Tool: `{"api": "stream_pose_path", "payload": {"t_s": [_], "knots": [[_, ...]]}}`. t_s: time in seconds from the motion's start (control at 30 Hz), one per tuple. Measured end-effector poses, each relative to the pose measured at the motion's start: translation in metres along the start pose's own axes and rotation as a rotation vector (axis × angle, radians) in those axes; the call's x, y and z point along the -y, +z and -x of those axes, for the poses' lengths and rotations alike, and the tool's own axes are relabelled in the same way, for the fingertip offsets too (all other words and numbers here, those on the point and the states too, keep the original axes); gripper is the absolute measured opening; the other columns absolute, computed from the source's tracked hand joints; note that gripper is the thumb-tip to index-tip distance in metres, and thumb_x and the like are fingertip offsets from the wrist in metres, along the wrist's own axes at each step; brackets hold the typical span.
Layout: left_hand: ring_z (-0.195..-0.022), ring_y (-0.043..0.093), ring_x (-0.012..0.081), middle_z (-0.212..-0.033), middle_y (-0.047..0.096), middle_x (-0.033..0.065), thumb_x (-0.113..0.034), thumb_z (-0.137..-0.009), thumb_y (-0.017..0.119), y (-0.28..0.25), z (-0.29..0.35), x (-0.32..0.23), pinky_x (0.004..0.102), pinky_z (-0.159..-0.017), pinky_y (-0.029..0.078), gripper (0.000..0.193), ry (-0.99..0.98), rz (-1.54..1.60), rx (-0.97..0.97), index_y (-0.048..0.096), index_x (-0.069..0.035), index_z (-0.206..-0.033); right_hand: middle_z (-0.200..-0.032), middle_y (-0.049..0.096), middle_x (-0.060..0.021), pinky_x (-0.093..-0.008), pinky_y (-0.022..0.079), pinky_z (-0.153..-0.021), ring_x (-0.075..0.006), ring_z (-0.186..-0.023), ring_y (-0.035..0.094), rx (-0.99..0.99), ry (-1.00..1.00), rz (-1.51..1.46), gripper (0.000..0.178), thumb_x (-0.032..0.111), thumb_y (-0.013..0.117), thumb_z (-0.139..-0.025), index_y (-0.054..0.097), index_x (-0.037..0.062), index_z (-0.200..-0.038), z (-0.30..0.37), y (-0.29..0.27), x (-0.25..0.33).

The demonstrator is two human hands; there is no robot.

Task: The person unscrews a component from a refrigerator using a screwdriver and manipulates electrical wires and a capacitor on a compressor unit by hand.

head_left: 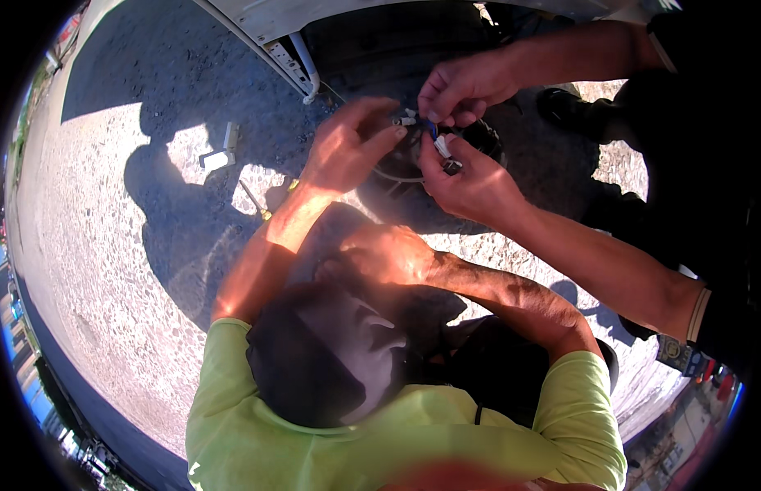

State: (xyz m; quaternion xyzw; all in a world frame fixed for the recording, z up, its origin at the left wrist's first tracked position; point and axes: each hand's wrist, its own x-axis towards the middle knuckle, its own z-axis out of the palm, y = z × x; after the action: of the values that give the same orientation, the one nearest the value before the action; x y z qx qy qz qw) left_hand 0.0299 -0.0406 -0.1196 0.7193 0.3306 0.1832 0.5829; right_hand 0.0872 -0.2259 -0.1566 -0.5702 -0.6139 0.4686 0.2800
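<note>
The left hand, fingers spread, reached toward small white connectors just beyond its fingertips; the right hand lay curled against dark cloth.

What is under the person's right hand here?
The right hand rests on dark cloth bunched in the lap. What lies beneath the cloth is covered. The left hand reaches toward small white connectors.

Small connector parts between the co-worker's fingers stay indistinct.
</note>
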Motion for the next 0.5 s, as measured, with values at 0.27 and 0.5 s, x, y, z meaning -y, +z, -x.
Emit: {"api": "stream_pose_path", "payload": {"t_s": [0.27,0.5], "knots": [[-0.092,0.07,0.0128,-0.1,0.076,0.0088,-0.018,-0.094,0.078,0.009,-0.02,0.0,0.0289,-0.081,0.057,0.032,0.05,-0.065,0.141,0.07,-0.002,-0.121,-0.115,0.072,-0.0122,-0.0456,0.058,-0.09,-0.0347,-0.101,0.072,0.076,0.112,-0.023,0.032,0.016,0.065,-0.09,0.072,0.0093,-0.12,0.001,-0.004,0.017],[-0.091,0.071,0.0137,-0.101,0.076,0.0093,-0.012,-0.096,0.073,0.014,-0.011,0.014,0.0285,-0.082,0.057,0.025,0.021,0.006,0.069,0.069,0.001,-0.118,-0.113,0.072,-0.0129,-0.0463,0.058,-0.09,-0.0356,-0.104,0.071,0.065,0.071,-0.003,0.029,0.017,0.066,-0.092,0.072,0.009,-0.12,0.003,-0.001,0.018]]}}
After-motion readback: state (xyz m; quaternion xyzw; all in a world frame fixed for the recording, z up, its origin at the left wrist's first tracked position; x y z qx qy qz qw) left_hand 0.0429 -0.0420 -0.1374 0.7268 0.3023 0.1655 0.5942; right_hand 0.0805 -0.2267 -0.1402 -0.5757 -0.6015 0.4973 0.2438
